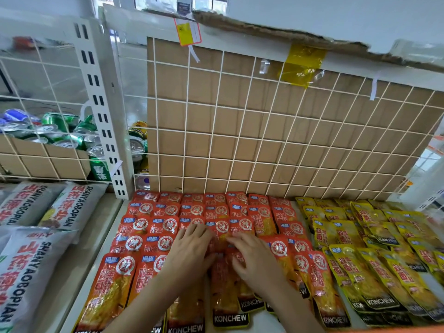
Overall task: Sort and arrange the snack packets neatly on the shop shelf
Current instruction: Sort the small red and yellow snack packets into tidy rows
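Mid-row, glossy red foil snack packets (140, 224) are being pressed flat by left hand (189, 248) and right hand (254, 258) (close together, nothing gripped); squaring them seems due next.

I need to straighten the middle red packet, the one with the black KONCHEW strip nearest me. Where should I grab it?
Pinch the red packet by its black bottom strip, coming from the near side. That end lies flat and exposed at the shelf front. Its upper end sits under the left hand and right hand, and neighbouring packets crowd its sides.
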